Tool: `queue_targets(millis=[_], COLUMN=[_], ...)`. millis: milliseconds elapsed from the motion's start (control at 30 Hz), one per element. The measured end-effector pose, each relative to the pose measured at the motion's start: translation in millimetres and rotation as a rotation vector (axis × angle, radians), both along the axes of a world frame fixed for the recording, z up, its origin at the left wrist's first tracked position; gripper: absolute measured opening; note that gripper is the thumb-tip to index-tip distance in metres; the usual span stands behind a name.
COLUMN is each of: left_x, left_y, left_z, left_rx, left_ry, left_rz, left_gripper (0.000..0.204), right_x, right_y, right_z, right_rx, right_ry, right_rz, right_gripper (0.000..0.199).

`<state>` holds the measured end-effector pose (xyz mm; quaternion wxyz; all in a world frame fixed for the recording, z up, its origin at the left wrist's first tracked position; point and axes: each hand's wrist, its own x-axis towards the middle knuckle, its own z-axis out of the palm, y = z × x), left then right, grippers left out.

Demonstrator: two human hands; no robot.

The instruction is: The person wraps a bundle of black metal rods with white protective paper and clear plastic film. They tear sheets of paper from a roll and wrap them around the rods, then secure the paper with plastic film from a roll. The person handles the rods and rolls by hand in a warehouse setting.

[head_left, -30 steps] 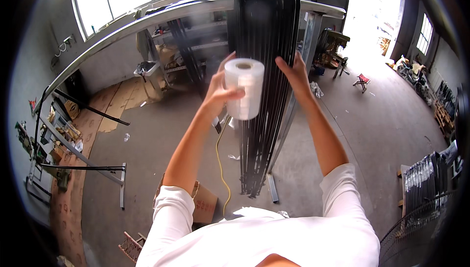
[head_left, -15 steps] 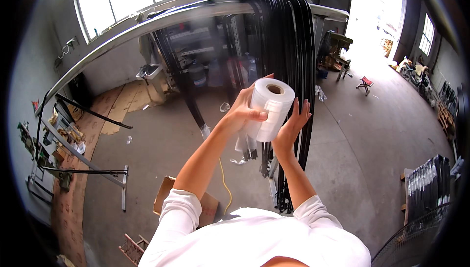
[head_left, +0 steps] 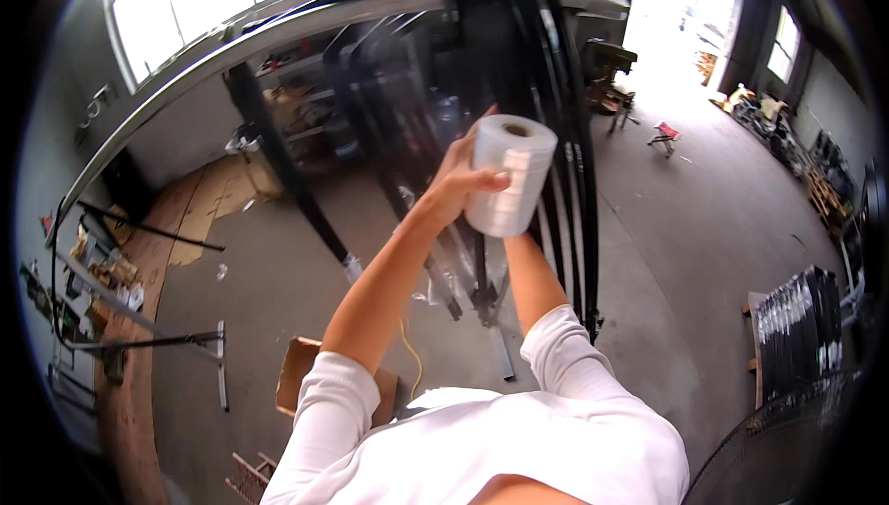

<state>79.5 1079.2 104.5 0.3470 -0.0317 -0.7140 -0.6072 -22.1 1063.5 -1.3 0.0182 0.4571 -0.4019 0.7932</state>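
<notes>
My left hand (head_left: 460, 181) is wrapped round a roll of clear plastic film (head_left: 515, 181), its thumb across the front. The roll stands nearly upright, with the dark hole of its core facing up. My right forearm (head_left: 539, 285) reaches up behind the roll, which hides my right hand and its fingers. Just beyond, long black strips (head_left: 567, 135) hang in a bundle over a pale metal rail (head_left: 296, 25). Blur covers the strips behind my left hand, and clear film seems to hang among them.
Beside my left arm an opened cardboard box (head_left: 294, 371) sits on the floor, near a yellow cord (head_left: 414, 357). A metal rack leg (head_left: 501, 354) stands ahead of me. To the right are a stack of black pieces (head_left: 798, 324) and a small red folding stool (head_left: 665, 135).
My right hand has gone from the roll's right side to behind it, out of sight. The hanging strips have shifted and blurred. The whole view has moved slightly.
</notes>
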Motion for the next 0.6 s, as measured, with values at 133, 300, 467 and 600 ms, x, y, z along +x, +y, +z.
queue_targets(millis=[133, 300, 467, 600], left_x=[20, 50, 105, 185], left_y=[6, 20, 57, 50], left_z=[3, 6, -1, -66], left_rx=[-0.074, -0.226, -0.029, 0.096], left_ry=[-0.095, -0.029, 0.144, 0.234], left_rz=[0.077, 0.158, 0.150, 0.207], left_gripper=[0.102, 0.096, 0.118, 0.110], right_x=[8, 18, 53, 95], right_y=[-24, -29, -8, -5], right_z=[8, 26, 48, 60], right_rx=[-0.037, -0.106, 0.164, 0.196], right_ry=[0.189, 0.452, 0.276, 0.078], right_rz=[0.144, 0.547, 1.141, 1.415], right_gripper=[0.038, 0.035, 0.026, 0.032])
